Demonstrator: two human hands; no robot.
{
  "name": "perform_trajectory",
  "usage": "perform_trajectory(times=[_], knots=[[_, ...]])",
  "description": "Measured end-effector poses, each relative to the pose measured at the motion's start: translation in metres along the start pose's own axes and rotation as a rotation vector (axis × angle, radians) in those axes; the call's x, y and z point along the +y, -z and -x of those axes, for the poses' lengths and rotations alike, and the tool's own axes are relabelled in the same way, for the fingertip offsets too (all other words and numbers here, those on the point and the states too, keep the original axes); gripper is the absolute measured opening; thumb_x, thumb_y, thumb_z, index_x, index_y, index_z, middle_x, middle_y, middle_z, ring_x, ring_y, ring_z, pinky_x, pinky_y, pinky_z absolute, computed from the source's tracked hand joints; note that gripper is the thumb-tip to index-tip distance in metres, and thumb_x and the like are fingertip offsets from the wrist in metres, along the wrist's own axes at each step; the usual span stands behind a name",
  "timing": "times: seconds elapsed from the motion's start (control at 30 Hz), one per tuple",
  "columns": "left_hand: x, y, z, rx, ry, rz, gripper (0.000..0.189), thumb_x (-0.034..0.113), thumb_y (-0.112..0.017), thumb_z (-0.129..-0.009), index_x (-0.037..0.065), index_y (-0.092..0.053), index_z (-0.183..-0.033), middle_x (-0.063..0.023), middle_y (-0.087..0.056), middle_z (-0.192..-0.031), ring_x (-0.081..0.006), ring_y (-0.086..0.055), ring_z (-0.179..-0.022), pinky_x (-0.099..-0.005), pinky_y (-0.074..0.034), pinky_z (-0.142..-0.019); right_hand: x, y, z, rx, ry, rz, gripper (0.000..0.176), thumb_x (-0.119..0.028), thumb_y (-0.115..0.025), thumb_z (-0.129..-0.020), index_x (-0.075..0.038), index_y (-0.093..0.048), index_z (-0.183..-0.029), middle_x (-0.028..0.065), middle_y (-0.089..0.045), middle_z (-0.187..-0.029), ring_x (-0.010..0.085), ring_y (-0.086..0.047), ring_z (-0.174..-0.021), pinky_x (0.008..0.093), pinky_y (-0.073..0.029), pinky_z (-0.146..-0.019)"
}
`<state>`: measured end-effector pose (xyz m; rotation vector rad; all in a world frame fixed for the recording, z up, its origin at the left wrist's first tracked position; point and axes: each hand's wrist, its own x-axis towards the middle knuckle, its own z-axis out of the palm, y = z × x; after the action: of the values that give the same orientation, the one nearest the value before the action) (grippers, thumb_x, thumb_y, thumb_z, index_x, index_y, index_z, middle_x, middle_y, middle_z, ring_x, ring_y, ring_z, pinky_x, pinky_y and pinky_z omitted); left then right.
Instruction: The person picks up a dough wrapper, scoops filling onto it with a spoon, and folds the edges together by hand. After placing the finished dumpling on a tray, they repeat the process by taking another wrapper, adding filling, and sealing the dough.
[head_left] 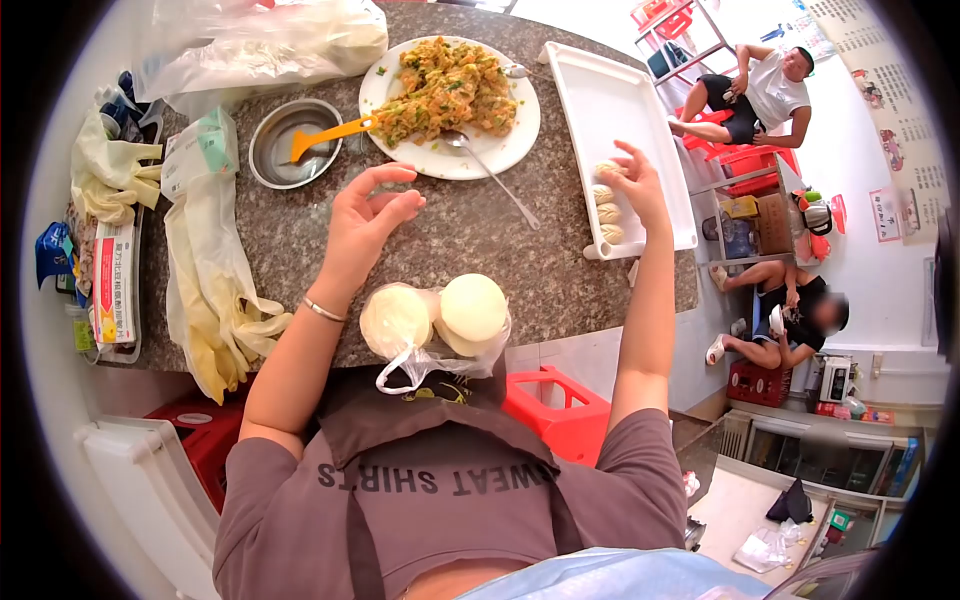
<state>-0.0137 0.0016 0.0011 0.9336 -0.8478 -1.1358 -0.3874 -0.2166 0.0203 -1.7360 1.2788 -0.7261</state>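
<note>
My left hand is raised over the speckled counter, thumb and fingers apart, holding nothing. At the long white tray, my right hand has its fingers spread beside the endmost pleated dumpling, possibly touching it. Several dumplings lie in a row below it, such as this one. Close to my body, two stacks of round pale dough wrappers rest in a clear plastic bag. A white plate carries chopped orange-and-green filling, with a metal spoon lying in it.
Left of the plate sits a metal bowl with an orange spatula. Plastic gloves hang over the counter's near edge. A large plastic bag lies behind. A red stool stands below. Two people sit to the right.
</note>
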Motion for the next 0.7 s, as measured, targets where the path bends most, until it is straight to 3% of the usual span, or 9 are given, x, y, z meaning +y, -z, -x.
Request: perform_trajectory(times=[0.03, 0.1, 0.23, 0.37, 0.43, 0.5, 0.6, 0.67, 0.7], knots=[[-0.001, 0.000, 0.000, 0.015, 0.021, 0.004, 0.025, 0.007, -0.068, -0.090, 0.001, -0.062, -0.113, -0.0092, -0.058, -0.128, -0.0151, -0.068, -0.095, -0.0261, -0.053, -0.078, -0.001, 0.002, -0.002, 0.004, 0.004, -0.001, 0.063, -0.011, -0.076, -0.082, -0.004, -0.049, -0.138, 0.0146, -0.067, -0.107, 0.0198, -0.065, -0.102, 0.0323, -0.053, -0.088], [-0.003, 0.002, -0.001, 0.012, 0.018, 0.004, 0.025, 0.008, -0.068, -0.090, 0.001, -0.062, -0.113, -0.0090, -0.058, -0.128, -0.0151, -0.068, -0.095, -0.0261, -0.053, -0.078, -0.007, 0.004, -0.002, -0.185, -0.010, -0.042, 0.065, -0.011, -0.074, -0.085, -0.006, -0.045, -0.142, 0.0152, -0.067, -0.110, 0.0194, -0.064, -0.104, 0.0322, -0.051, -0.091], [-0.004, 0.003, -0.001, 0.002, 0.016, -0.041, 0.024, 0.011, -0.065, -0.093, 0.002, -0.061, -0.115, -0.0117, -0.057, -0.128, -0.0174, -0.068, -0.096, -0.0279, -0.055, -0.080, -0.019, 0.003, 0.003, -0.203, -0.027, 0.078, 0.062, -0.014, -0.071, -0.088, -0.010, -0.044, -0.144, 0.0133, -0.067, -0.116, 0.0185, -0.063, -0.105, 0.0333, -0.047, -0.097], [-0.002, 0.000, -0.001, -0.012, 0.022, -0.055, 0.025, 0.012, -0.065, -0.093, 0.002, -0.062, -0.115, -0.0113, -0.058, -0.128, -0.0167, -0.068, -0.096, -0.0275, -0.055, -0.080, -0.021, 0.007, 0.011, -0.244, 0.001, 0.011, 0.059, -0.015, -0.067, -0.092, -0.010, -0.042, -0.145, 0.0114, -0.064, -0.123, 0.0164, -0.060, -0.109, 0.0319, -0.044, -0.101], [-0.002, 0.000, -0.001, 0.005, 0.040, -0.029, 0.027, 0.011, -0.067, -0.092, 0.002, -0.061, -0.116, -0.0077, -0.060, -0.124, -0.0155, -0.067, -0.097, -0.0262, -0.052, -0.078, -0.021, 0.010, 0.024, -0.052, 0.176, -0.077, 0.055, -0.014, -0.064, -0.093, -0.009, -0.044, -0.144, 0.0120, -0.062, -0.127, 0.0176, -0.058, -0.114, 0.0316, -0.043, -0.102], [-0.001, 0.001, -0.001, -0.005, 0.046, -0.028, 0.027, 0.012, -0.066, -0.093, 0.002, -0.061, -0.118, -0.0077, -0.060, -0.124, -0.0156, -0.067, -0.097, -0.0263, -0.053, -0.078, -0.021, 0.025, 0.056, 0.107, 0.187, -0.136, 0.051, -0.009, -0.064, -0.092, -0.005, -0.047, -0.140, 0.0128, -0.062, -0.125, 0.0180, -0.056, -0.117, 0.0317, -0.045, -0.100], [0.000, 0.001, -0.001, -0.049, 0.102, 0.040, 0.034, 0.022, -0.058, -0.098, 0.002, -0.056, -0.126, -0.0104, -0.060, -0.127, -0.0195, -0.064, -0.107, -0.0293, -0.053, -0.086, -0.022, 0.035, 0.133, 0.302, 0.101, -0.079, 0.039, -0.010, -0.063, -0.093, -0.002, -0.057, -0.130, 0.0135, -0.062, -0.125, 0.0164, -0.057, -0.115, 0.0316, -0.046, -0.098], [0.000, 0.001, -0.002, -0.095, 0.153, 0.118, 0.041, 0.029, -0.055, -0.100, 0.002, -0.053, -0.130, -0.0128, -0.058, -0.130, -0.0222, -0.062, -0.114, -0.0319, -0.052, -0.092, 0.000, 0.032, 0.172, 0.518, -0.189, 0.093, 0.028, -0.010, -0.065, -0.091, -0.003, -0.066, -0.117, 0.0127, -0.066, -0.117, 0.0191, -0.060, -0.109, 0.0319, -0.048, -0.093], [0.001, 0.000, -0.001, -0.167, 0.214, 0.250, 0.052, 0.040, -0.047, -0.101, 0.002, -0.046, -0.137, -0.0172, -0.052, -0.137, -0.0274, -0.056, -0.122, -0.0372, -0.049, -0.098, 0.020, 0.022, 0.182, 0.515, -0.198, 0.095, 0.028, -0.010, -0.065, -0.091, -0.003, -0.066, -0.117, 0.0127, -0.066, -0.117, 0.0191, -0.060, -0.109, 0.0319, -0.048, -0.093]])
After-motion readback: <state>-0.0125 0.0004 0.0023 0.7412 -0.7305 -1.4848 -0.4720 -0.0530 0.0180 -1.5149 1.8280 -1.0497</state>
